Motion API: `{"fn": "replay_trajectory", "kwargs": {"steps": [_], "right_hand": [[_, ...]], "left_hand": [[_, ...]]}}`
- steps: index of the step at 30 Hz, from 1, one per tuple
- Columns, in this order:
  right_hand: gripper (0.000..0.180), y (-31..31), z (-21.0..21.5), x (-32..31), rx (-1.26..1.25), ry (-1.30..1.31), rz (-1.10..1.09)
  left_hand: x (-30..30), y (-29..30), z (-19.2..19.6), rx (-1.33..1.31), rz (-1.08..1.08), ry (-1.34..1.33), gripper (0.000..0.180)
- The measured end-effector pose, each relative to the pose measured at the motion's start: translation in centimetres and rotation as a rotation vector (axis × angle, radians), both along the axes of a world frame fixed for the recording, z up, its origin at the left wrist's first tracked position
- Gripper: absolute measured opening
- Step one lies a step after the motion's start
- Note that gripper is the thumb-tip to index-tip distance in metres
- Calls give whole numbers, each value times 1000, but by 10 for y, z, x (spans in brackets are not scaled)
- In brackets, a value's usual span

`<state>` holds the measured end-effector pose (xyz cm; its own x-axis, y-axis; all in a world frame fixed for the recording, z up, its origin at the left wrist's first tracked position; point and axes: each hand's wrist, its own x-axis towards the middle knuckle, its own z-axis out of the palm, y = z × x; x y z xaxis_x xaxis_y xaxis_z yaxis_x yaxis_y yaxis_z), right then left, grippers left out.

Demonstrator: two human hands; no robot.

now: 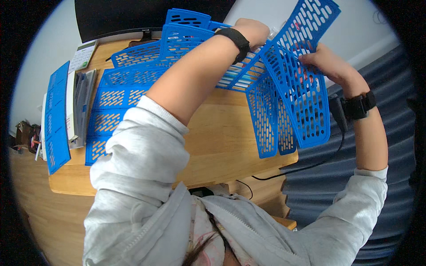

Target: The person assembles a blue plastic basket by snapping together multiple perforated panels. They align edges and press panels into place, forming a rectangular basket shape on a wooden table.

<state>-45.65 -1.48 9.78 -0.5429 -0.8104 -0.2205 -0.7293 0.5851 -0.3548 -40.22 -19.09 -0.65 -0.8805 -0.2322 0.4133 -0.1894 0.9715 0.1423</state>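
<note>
On the right, my right hand point(327, 64) grips the edge of a tall blue perforated plastic panel point(306, 104) that stands tilted. Its thumb lies on the near side, and parts of the fingers show through the slots. At the far side of the table, my left hand point(252, 33) reaches in beside the blue slotted panels point(184, 40); its fingers are hidden. A joined slotted piece point(244, 79) runs between the two hands. More blue panels point(262, 119) hang from it toward the table's right edge.
Flat blue panels point(100, 116) lie on the wooden table point(217, 137). Files and papers point(82, 106) stand at the left behind a blue panel point(57, 117). A dark monitor point(146, 17) is at the back. A black cable point(306, 167) runs by the blue curtain point(319, 190).
</note>
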Motion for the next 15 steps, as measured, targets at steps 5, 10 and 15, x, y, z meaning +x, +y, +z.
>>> {"fn": "replay_trajectory", "kwargs": {"steps": [5, 10, 15], "right_hand": [[29, 2, -7, 5, -146, -200, -52], [28, 7, -21, 9, -208, -232, -101], [21, 12, -27, 16, -287, -247, -172]], "left_hand": [[-9, -9, -5, 75, -22, 62, 14], [-15, -9, -3, 107, -37, 9, 13], [-10, -3, 2, 193, -20, -62, 13]]}}
